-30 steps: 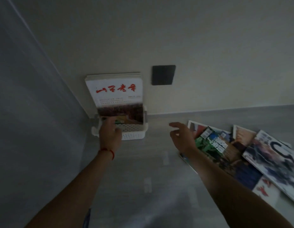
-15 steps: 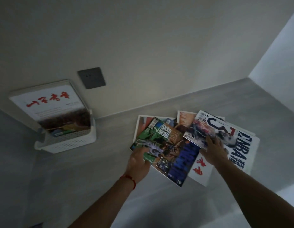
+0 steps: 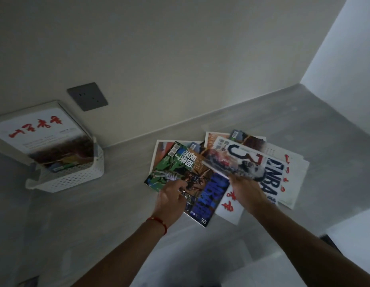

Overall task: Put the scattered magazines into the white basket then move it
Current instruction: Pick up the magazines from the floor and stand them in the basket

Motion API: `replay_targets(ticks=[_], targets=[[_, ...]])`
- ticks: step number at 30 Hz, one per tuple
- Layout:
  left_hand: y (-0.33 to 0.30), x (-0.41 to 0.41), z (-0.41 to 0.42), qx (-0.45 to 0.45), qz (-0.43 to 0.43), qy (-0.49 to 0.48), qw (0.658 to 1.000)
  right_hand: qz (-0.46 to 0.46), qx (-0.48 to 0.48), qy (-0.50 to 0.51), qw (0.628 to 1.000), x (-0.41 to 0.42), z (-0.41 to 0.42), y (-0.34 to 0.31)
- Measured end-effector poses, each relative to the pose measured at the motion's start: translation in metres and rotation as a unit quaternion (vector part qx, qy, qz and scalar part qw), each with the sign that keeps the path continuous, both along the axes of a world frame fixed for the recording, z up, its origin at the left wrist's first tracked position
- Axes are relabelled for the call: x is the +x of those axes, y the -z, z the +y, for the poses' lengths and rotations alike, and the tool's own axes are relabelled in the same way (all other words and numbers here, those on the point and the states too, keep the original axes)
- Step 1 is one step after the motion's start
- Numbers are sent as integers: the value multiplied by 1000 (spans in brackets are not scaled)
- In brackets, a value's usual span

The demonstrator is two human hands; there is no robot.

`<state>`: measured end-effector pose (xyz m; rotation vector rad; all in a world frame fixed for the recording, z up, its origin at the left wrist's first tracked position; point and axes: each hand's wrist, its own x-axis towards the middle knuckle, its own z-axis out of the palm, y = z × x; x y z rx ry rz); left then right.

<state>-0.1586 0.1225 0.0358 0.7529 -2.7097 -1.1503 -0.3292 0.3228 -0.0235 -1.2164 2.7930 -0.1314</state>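
Note:
Several magazines lie overlapped on the grey counter (image 3: 122,204). My right hand (image 3: 245,188) grips the near edge of the NBA magazine (image 3: 240,160) and holds it tilted up off the pile. My left hand (image 3: 172,198) rests on the green-covered magazine (image 3: 171,166), fingers curled at its near edge. Beneath them lie a blue-covered magazine (image 3: 209,199) and a white one with red characters (image 3: 230,207). The white basket (image 3: 76,177) stands at the far left against the wall, with upright magazines (image 3: 43,133) in it.
A dark wall socket (image 3: 87,96) sits on the wall above the basket. The counter meets a side wall at the right, and its front edge drops off at the lower right. A red cord circles my left wrist.
My view swung right, from the basket to the pile. My left hand left the basket and came onto the green magazine. My right hand took the NBA magazine and raised its edge.

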Motion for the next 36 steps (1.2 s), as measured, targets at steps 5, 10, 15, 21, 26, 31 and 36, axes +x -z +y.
replay_targets(ticks=[5,10,15,21,26,31,36], targets=[[-2,-18,1,-101,93,23,990,2,-124,-213,969,41,-5,9],[28,-14,-15,-85,-86,50,991,8,-64,-270,961,58,10,29],[52,-12,-22,-15,-275,-45,960,-61,-37,-163,984,65,16,37],[69,-2,-26,13,-158,-195,968,-159,-196,54,966,87,-9,32],[53,9,-45,116,-102,-182,971,-226,-221,187,930,81,-23,24],[35,32,-40,171,-18,-188,967,-293,-296,302,858,70,-42,8],[16,63,-62,234,61,-287,927,-431,-257,273,821,77,-79,-16]])
